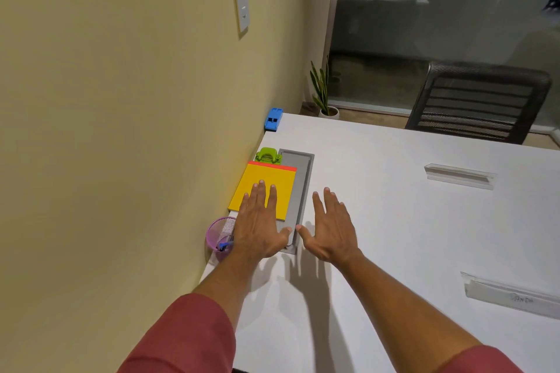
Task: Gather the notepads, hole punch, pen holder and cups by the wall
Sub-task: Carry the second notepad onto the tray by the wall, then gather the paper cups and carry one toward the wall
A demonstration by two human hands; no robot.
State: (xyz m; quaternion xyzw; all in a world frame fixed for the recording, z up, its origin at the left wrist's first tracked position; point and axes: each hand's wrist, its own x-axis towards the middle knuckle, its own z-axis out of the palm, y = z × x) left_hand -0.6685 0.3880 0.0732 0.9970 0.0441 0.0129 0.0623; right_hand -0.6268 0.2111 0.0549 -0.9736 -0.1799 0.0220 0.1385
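Observation:
A yellow notepad (272, 182) with a red top strip lies flat on the white table (394, 221) against the wall. Just beyond it sits a green hole punch (267, 156). A purple mesh pen holder (218, 236) with a blue item inside stands by the wall, closer to me. My left hand (261, 221) hovers flat with fingers spread over the notepad's near edge. My right hand (330, 225) is spread open above the bare table beside it. Neither hand holds anything. No cups are in view.
A grey recessed cable tray (300, 188) runs along the notepad's right side. A blue stapler-like item (273, 119) sits at the table's far corner. Two clear plastic holders (459, 175) (512, 294) lie on the right. A black chair (478, 103) and potted plant (324, 94) stand beyond.

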